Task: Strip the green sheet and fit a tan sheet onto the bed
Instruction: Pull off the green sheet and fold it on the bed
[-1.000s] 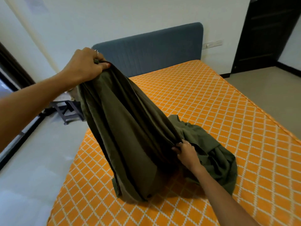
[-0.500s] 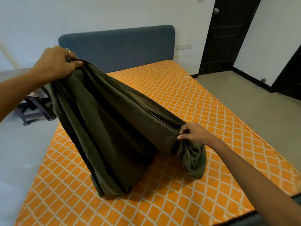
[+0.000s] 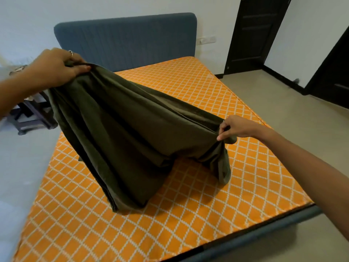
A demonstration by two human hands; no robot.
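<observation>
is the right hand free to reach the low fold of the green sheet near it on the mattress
Probably not: the right hand is pinching the green sheet's top edge. The hanging fold sits just below it, unobstructed, above the orange mattress.

We're in a home bedroom here: a bed [image 3: 188, 214] with an orange diamond-pattern mattress top, a blue padded headboard [image 3: 132, 38] against a plain white wall [image 3: 94, 8], and a dark door [image 3: 253, 33] beyond its far right corner.

No readable text, labels, brands, numbers or signs showing anywhere in bedroom scene.
</observation>
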